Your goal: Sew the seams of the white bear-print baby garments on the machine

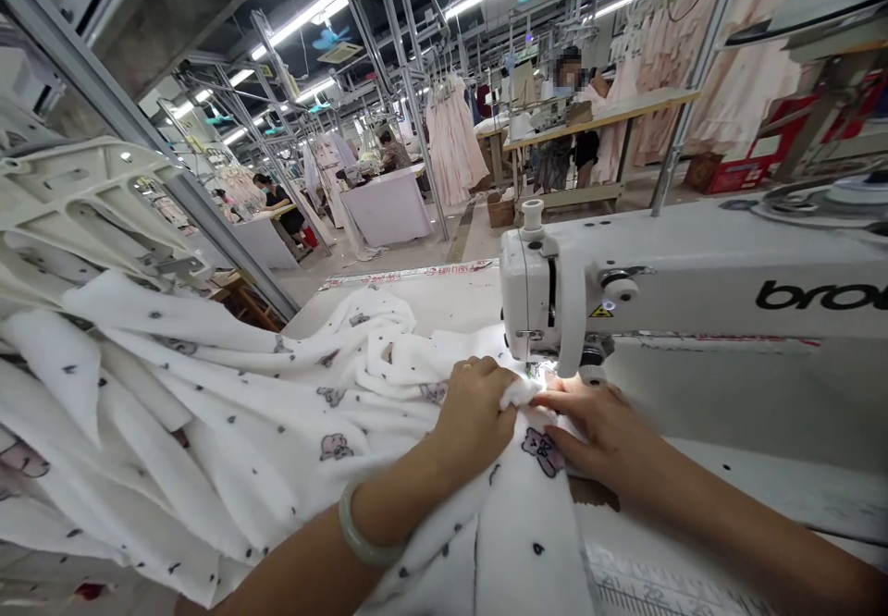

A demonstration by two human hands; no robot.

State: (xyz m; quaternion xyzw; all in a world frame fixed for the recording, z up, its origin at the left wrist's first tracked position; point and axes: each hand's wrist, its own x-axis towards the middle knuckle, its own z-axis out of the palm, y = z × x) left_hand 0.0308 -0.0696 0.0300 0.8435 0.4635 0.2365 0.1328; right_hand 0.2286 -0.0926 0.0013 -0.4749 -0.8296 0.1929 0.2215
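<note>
White fleecy fabric [388,422] printed with small bears and dark dots spreads over the table and runs up to the needle area of a white sewing machine [686,274]. My left hand [478,417], with a bangle on its wrist, is closed on a bunched fold of this fabric just left of the presser foot. On the other side, my right hand [593,422] pinches the fabric edge close under the machine head, thumb near a printed bear. The needle tip is partly hidden by the hands and the lit fold of cloth.
At left, a pale hanger-like frame [83,200] carries more of the fabric beside a slanted metal post [228,255]. A measuring scale [645,588] marks the table's front. Beyond are pink garments [454,140], another worktable [603,117] and people working.
</note>
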